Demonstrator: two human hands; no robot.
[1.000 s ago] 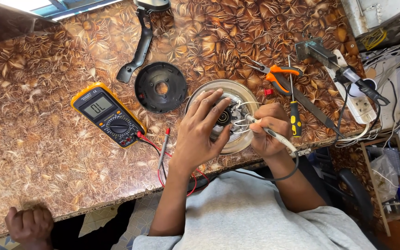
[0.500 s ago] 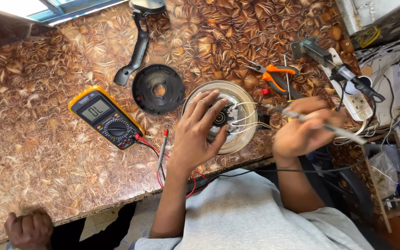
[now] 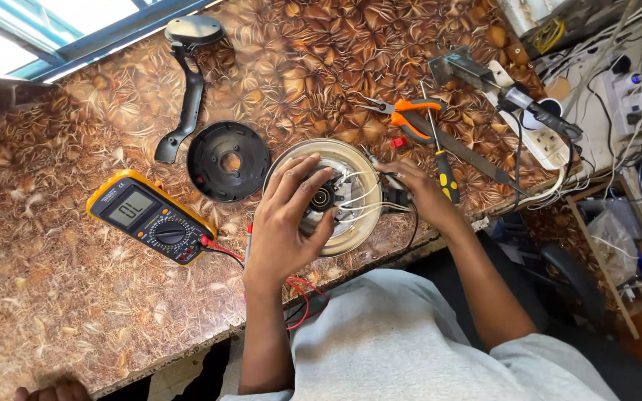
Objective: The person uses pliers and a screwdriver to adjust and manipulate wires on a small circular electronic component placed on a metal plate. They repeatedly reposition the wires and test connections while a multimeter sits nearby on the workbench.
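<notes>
A round metal appliance base [image 3: 351,230] with a black centre part and white wires [image 3: 362,194] lies near the table's front edge. My left hand [image 3: 284,223] is spread over its left half and grips it from above. My right hand [image 3: 421,191] is at its right rim, fingertips closed on the white wires beside a small black part. No tool shows in that hand. A yellow multimeter [image 3: 150,215] lies to the left, and its red lead [image 3: 291,289] runs under my left wrist.
A black round cover [image 3: 228,160] and a black handle piece [image 3: 187,96] lie behind. Orange pliers [image 3: 414,115], a yellow-black screwdriver [image 3: 446,174] and a long file [image 3: 477,156] lie right. A power strip [image 3: 540,145] with cables is far right. Another person's hand [image 3: 53,390] shows bottom left.
My right hand held a pen-like tool at the base, swung it out to the right, and is now back at the wires without it. My left hand stayed on the base.
</notes>
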